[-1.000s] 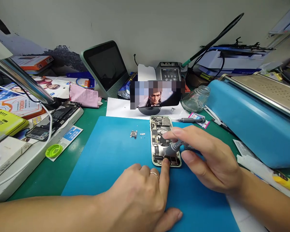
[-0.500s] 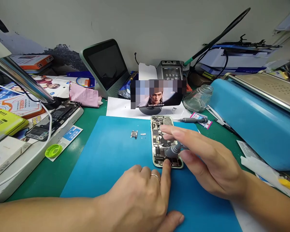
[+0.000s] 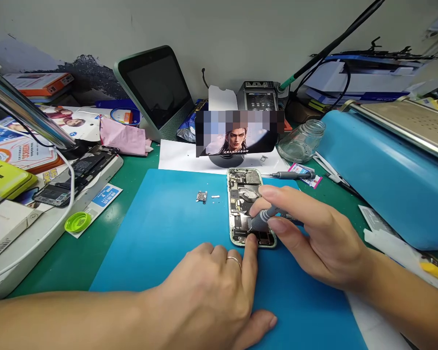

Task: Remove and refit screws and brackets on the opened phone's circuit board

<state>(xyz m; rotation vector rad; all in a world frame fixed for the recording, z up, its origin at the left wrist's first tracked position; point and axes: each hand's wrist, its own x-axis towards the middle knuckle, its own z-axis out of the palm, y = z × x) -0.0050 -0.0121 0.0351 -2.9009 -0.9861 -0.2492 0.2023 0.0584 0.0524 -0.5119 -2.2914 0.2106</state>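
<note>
Opened phone [image 3: 243, 205], components [image 3: 235, 192] in casing [image 3: 229, 214], left hand [image 3: 219, 287] loosely open, forefinger [image 3: 250, 262] on phone, right hand [image 3: 317, 238] gripping screwdriver [image 3: 263, 218]

Even, moderate light lay over the blue mat [image 3: 160, 214], darkening softly between the left hand [image 3: 219, 287] and the right hand [image 3: 321, 238]. The grey wall [image 3: 168, 24] dimmed toward the top corners. Bright streaks ran along the chrome pole [image 3: 40, 118]. The propped screen [image 3: 235, 141] glowed, its upper part broken into coarse mosaic blocks. Wide-angle distortion stretched the blue case [image 3: 379, 180]; the opened phone's [image 3: 246, 179] finest parts were unresolved.
</note>
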